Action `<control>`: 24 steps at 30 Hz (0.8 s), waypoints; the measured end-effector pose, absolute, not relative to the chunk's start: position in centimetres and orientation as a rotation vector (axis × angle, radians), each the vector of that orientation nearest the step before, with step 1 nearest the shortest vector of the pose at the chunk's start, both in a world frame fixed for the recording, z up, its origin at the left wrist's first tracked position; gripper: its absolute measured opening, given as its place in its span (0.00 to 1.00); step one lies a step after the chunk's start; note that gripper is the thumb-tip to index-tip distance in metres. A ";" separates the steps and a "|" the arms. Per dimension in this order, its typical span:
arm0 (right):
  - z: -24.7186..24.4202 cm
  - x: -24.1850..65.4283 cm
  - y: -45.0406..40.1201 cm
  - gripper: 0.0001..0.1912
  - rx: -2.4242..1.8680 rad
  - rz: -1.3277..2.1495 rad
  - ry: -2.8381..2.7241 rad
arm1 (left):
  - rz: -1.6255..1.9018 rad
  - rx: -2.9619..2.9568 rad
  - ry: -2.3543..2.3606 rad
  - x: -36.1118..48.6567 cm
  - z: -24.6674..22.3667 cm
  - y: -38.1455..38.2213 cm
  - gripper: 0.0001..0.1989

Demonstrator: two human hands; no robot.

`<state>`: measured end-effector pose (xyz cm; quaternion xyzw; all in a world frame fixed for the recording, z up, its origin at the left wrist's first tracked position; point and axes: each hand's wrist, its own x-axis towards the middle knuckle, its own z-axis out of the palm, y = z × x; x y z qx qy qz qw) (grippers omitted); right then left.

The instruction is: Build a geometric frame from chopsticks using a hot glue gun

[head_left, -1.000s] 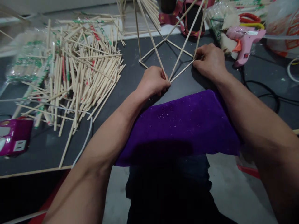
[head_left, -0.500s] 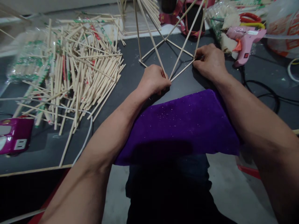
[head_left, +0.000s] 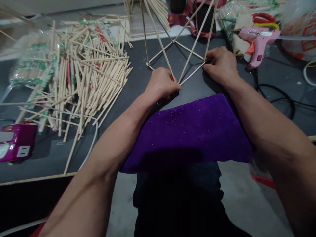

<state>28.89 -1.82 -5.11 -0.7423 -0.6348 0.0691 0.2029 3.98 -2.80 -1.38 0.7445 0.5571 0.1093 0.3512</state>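
A frame of thin wooden sticks stands on the dark tabletop. Its base is a four-sided ring, with long sticks rising in pairs from the corners past the top of the view. My left hand pinches the near corner, where slanting sticks meet the base. At the right corner, the thumb and fingers of my right hand close on the joint. The fingertips of both hands are partly hidden. A purple cloth lies between my forearms at the table's front edge.
Loose wooden sticks are heaped at left beside plastic-wrapped bundles. A pink glue gun with a black cord lies at right, near a plastic container. A magenta device sits front left; a phone is at the back.
Both hands keep their grip on the stick frame's corners. The whole view has shifted very slightly; nothing else has visibly moved.
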 end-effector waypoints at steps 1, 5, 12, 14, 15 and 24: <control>-5.2 29.0 -1.8 0.20 -2.062 0.200 -1.768 | 0.280 1.931 1.446 4.0 -1.3 -2.8 0.02; -5.5 29.3 -1.6 0.20 -2.046 0.204 -1.768 | 0.283 1.948 1.437 4.0 -1.1 -3.0 0.03; -5.6 29.2 -1.6 0.21 -2.083 0.176 -1.766 | 0.305 1.934 1.429 3.9 -1.1 -2.8 0.05; -5.6 29.2 -1.6 0.20 -2.064 0.204 -1.750 | 0.296 1.926 1.436 3.9 -1.2 -2.8 0.06; -5.6 29.2 -1.7 0.19 -2.051 0.223 -1.740 | 0.296 1.920 1.441 3.9 -1.2 -2.8 0.06; -5.5 29.3 -2.0 0.16 -2.022 0.229 -1.752 | 0.307 1.943 1.449 3.8 -1.2 -2.8 0.07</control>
